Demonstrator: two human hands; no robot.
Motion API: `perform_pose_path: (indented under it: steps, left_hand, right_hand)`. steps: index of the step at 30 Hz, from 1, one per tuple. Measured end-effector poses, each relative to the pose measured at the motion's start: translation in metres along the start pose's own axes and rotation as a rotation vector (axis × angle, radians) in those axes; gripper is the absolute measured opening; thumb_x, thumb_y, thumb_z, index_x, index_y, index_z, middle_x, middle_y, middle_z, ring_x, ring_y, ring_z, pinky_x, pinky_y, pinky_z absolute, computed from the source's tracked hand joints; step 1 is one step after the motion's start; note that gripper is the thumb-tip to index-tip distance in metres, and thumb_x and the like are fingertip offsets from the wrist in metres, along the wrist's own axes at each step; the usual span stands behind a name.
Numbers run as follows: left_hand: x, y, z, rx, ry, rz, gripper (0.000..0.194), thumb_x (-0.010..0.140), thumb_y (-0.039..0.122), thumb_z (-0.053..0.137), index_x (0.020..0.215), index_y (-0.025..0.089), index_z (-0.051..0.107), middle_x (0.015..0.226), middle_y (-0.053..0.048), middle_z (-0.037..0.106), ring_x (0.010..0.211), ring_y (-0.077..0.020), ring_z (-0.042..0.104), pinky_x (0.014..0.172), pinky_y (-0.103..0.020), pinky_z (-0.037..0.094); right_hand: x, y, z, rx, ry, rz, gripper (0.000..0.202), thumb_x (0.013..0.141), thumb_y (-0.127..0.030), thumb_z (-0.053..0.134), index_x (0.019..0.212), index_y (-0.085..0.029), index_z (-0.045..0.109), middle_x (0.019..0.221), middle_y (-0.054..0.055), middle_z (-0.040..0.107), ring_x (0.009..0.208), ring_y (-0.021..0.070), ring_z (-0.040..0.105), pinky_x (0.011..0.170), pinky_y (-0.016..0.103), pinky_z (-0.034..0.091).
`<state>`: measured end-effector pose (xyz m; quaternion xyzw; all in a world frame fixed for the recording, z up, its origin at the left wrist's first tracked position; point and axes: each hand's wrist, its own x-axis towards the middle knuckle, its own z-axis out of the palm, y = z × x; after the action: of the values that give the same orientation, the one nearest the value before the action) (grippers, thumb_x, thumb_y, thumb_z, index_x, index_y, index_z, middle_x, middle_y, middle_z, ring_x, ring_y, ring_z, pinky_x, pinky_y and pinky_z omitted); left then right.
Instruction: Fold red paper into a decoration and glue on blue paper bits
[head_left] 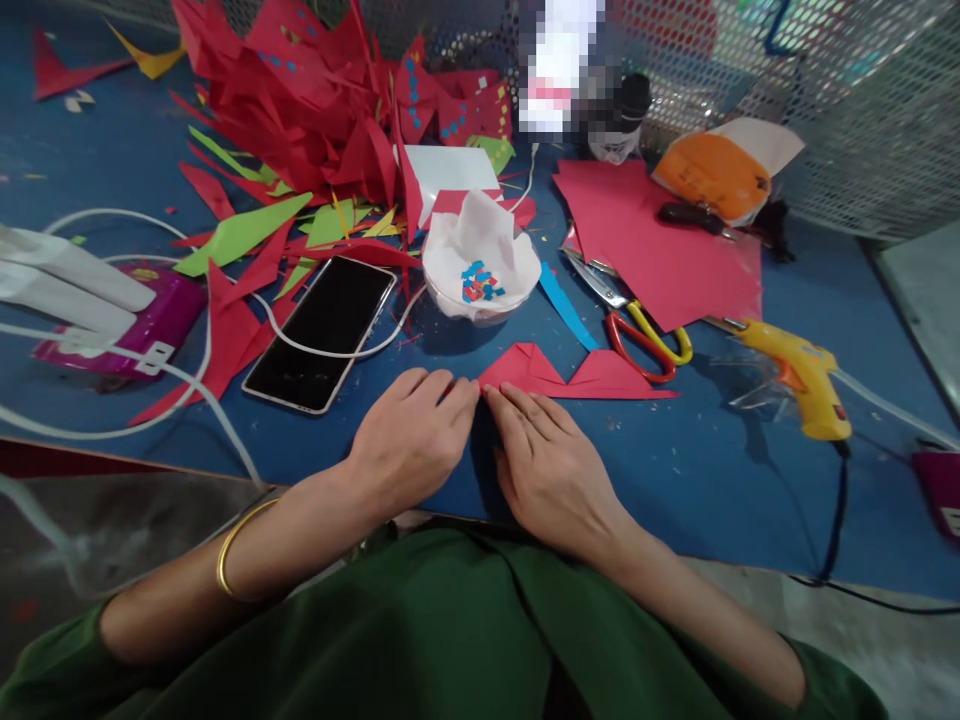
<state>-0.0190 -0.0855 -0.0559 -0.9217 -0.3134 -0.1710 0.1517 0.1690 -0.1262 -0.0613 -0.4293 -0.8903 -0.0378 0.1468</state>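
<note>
A folded piece of red paper (529, 368) with peaked upper edges lies flat on the table in front of me. My left hand (409, 430) is closed, its curled fingertips pinching the paper's left end. Right beside it, my right hand (551, 460) has its fingers together, the tips pressed on the paper's lower left edge; its thumb is partly tucked underneath. Just beyond the paper stand a blue paper strip (566, 307), scissors (630, 318) with red and yellow handles, and a tissue-lined bowl (480, 275) holding small coloured paper bits.
Red paper sheets (667, 250) and a yellow glue gun (799, 375) lie to the right. On the left are a phone (322, 335) crossed by a white cable, a purple box (135, 330), and a heap of red cut paper (300, 110). A perforated metal panel (847, 120) borders the back.
</note>
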Motion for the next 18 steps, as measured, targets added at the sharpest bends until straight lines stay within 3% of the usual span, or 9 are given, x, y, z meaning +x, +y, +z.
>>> perform_pose_path:
  steps: [4,9,13,18]
  left_hand:
    - [0.0009,-0.0004,-0.0004,0.001,-0.018,0.001,0.028,0.094,0.008,0.046,0.104,0.003,0.071,0.097,-0.013,0.073,0.083,-0.0255,0.064,0.069,-0.04,0.05]
    - [0.0008,-0.0015,0.0011,-0.005,-0.034,-0.015,0.027,0.093,0.01,0.049,0.109,0.005,0.07,0.099,-0.013,0.074,0.086,-0.0269,0.065,0.071,-0.042,0.051]
    - [0.0006,-0.0015,0.0006,-0.008,-0.012,-0.024,0.026,0.092,0.01,0.051,0.107,0.005,0.071,0.097,-0.013,0.074,0.086,-0.0271,0.065,0.071,-0.041,0.051]
    - [0.0026,-0.0006,-0.0004,-0.041,0.044,-0.026,0.027,0.093,0.011,0.05,0.111,0.007,0.07,0.102,-0.011,0.075,0.092,-0.0259,0.066,0.075,-0.039,0.052]
  right_hand:
    - [0.0018,-0.0021,0.0013,-0.03,-0.022,-0.003,0.05,0.092,-0.011,0.041,0.136,0.009,0.051,0.136,0.024,0.061,0.128,0.0337,0.057,0.108,0.048,0.047]
    - [-0.002,0.0,-0.0031,0.074,0.003,0.045,0.05,0.093,-0.014,0.04,0.137,0.006,0.05,0.139,0.023,0.06,0.132,0.0296,0.055,0.11,0.047,0.046]
    - [-0.0059,0.0013,-0.0035,0.031,0.038,0.096,0.047,0.093,-0.013,0.04,0.135,0.006,0.052,0.136,0.023,0.061,0.128,0.029,0.059,0.109,0.045,0.048]
    - [-0.0053,0.0007,-0.0006,-0.027,0.05,0.054,0.048,0.092,-0.013,0.04,0.132,0.009,0.054,0.134,0.024,0.063,0.125,0.0314,0.061,0.106,0.044,0.049]
